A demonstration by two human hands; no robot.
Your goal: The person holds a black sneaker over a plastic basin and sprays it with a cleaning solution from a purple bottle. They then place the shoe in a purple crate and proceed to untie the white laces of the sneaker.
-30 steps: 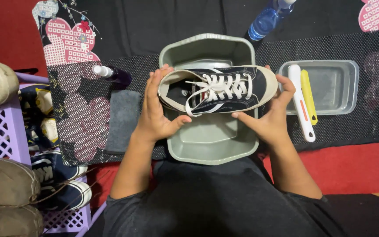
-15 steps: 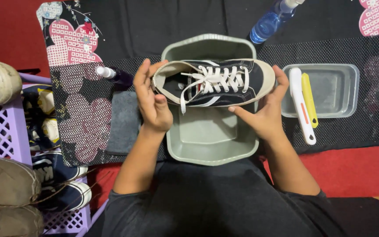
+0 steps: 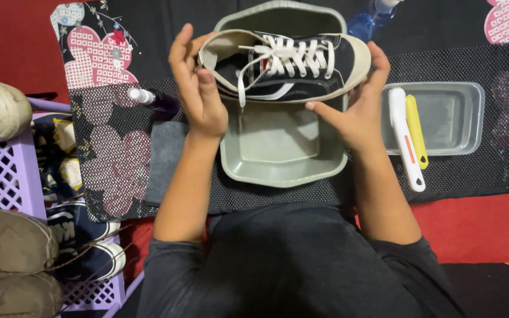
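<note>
Red flooring shows around a black mesh mat point(image 3: 490, 106) with pink floral patches, and on it I see a grey plastic basin point(image 3: 281, 150) sitting straight ahead of me. Compared with a second ago, the navy canvas sneaker with white laces and a cream rubber sole point(image 3: 284, 65) has risen toward twelve o'clock: it now hangs over the basin's far rim, heel to nine o'clock and toe to three, no longer over the middle. My left hand point(image 3: 195, 88) has its fingers spread and curled round the heel; my right hand point(image 3: 354, 109) cups the toe cap from below, thumb stretched along the sole. I judge the shoe is being turned over for inspection above the basin, which looks dry.

At three o'clock a smaller grey rectangular tray point(image 3: 458, 115) carries a white-handled brush point(image 3: 406, 141) and a yellow brush point(image 3: 416, 132) across its near rim. At nine o'clock a purple lattice crate point(image 3: 7, 179) holds more shoes.
</note>
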